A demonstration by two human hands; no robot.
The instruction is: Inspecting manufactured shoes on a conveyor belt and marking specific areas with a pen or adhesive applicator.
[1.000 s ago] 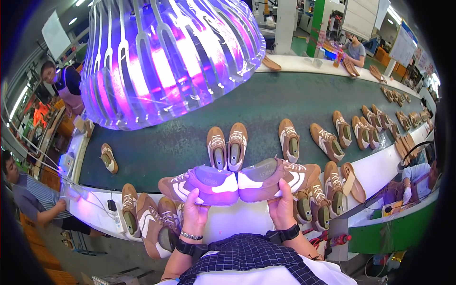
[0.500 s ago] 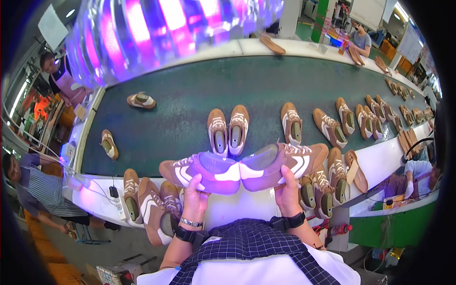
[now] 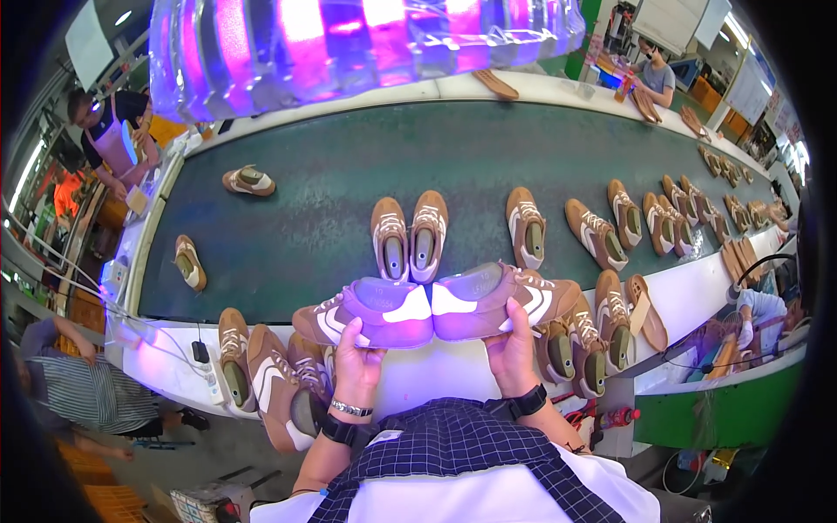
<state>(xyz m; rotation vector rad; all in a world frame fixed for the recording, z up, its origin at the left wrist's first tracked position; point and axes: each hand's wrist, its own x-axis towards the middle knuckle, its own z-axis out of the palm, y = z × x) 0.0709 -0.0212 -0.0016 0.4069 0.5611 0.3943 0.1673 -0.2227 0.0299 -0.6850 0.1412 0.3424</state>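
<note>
My left hand [image 3: 356, 362] is closed around a brown sneaker [image 3: 370, 314] with a white stripe and white heel patch, its toe pointing left. In my right hand [image 3: 513, 349] is a matching sneaker [image 3: 488, 301], toe to the right. The two heels meet in front of my chest, sides facing me, under purple light. Just beyond them a pair of the same shoes, a left one [image 3: 389, 235] and a right one [image 3: 428, 234], stands on the green conveyor belt [image 3: 331, 148]. Undersides of the held shoes are hidden.
A clear lamp housing [image 3: 366, 52] glowing purple hangs above the belt. Several sneakers [image 3: 275, 375] stand on the white ledge at my left, several more [image 3: 586, 353] at my right beside a loose sole [image 3: 647, 314]. Co-workers [image 3: 113, 144] are around the belt.
The held sneakers have shifted slightly left, heels still together. The lamp housing appears further right. The person at far left has raised a pale object.
</note>
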